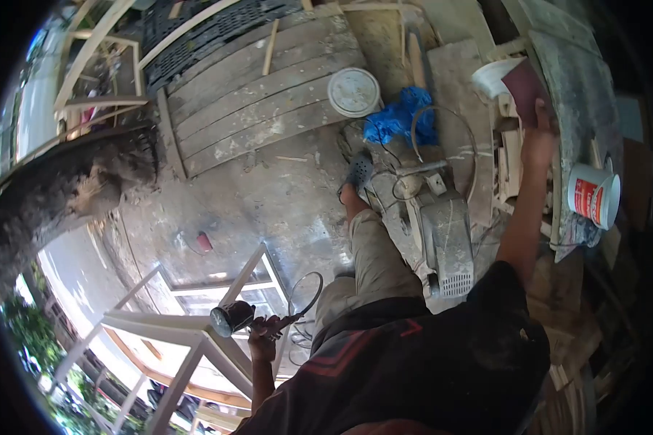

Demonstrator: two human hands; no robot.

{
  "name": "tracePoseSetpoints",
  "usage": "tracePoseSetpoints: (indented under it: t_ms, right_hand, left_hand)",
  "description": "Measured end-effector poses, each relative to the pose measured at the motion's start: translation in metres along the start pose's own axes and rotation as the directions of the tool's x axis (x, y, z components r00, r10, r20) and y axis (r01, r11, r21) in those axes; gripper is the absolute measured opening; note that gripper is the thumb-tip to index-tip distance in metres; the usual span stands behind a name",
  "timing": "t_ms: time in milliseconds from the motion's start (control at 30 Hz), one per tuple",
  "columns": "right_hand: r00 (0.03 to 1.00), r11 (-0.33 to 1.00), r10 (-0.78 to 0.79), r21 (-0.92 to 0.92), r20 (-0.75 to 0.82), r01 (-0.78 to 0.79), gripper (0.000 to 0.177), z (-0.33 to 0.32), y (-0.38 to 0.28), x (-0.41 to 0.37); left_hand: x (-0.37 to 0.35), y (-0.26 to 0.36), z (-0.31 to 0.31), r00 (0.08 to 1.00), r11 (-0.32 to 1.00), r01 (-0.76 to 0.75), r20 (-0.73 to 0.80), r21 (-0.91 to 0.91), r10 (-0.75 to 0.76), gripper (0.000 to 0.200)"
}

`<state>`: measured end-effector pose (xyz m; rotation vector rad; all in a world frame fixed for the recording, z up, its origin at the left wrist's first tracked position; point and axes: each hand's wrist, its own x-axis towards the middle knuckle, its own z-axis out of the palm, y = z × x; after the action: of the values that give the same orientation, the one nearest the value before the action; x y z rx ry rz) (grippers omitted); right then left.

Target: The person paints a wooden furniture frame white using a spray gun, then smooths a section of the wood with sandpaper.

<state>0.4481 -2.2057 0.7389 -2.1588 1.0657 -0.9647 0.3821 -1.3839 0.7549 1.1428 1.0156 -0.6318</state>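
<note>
At the lower left, my left hand [264, 338] is wrapped round a dark power tool [233, 317] with a round head, its cord looping to the right. The tool is beside the corner of a white wooden frame [174, 326]. My right hand [538, 138] reaches out at the upper right, its fingers closed on a dark red sheet [524, 85]. Behind that sheet a white bowl-shaped container [492, 78] shows in part. A white bucket with a red label [593, 197] rests on the bench [573, 94], nearer to me.
A machine with a vented grey housing [446, 239] and looping hoses stands right of my legs. Further off are a lidded white bucket [353, 92], blue plastic [406, 116] and a plank platform [261, 101]. A small red object [204, 241] lies on the floor.
</note>
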Motion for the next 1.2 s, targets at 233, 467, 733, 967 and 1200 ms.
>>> tracePoseSetpoints:
  t_ms: [233, 467, 733, 967, 1200]
  right_hand:
    - [0.458, 0.778, -0.172, -0.165, 0.872, 0.607, 0.038, -0.025, -0.282, -0.161]
    - [-0.558, 0.157, -0.032, 0.556, 0.829, 0.816, 0.035, -0.082, -0.382, -0.497]
    - [-0.894, 0.759, 0.175, 0.523, 0.412, 0.389, 0.046, -0.12, -0.379, -0.726]
    - [-0.886, 0.719, 0.2, 0.552, 0.419, 0.423, 0.046, -0.165, -0.407, -0.909]
    - [-0.956, -0.017, 0.22, 0.98, 0.196, 0.197, 0.046, -0.262, -0.457, -1.107]
  left_hand:
    - [-0.112, -0.172, -0.142, 0.939, 0.938, -0.333, -0.119, -0.098, 0.321, 0.058]
    - [-0.303, -0.348, -0.226, 0.731, 0.591, -0.584, -0.677, -0.557, 0.084, 0.054]
    - [-0.414, -0.487, -0.308, 0.436, 0.237, -0.838, -0.864, -0.491, -0.251, 0.034]
    - [-0.504, -0.526, -0.419, 0.286, -0.049, -0.955, -0.859, -0.293, -0.424, 0.037]
    - [-0.63, -0.579, -0.49, 0.035, -0.082, -0.997, -0.927, -0.005, -0.374, 0.038]
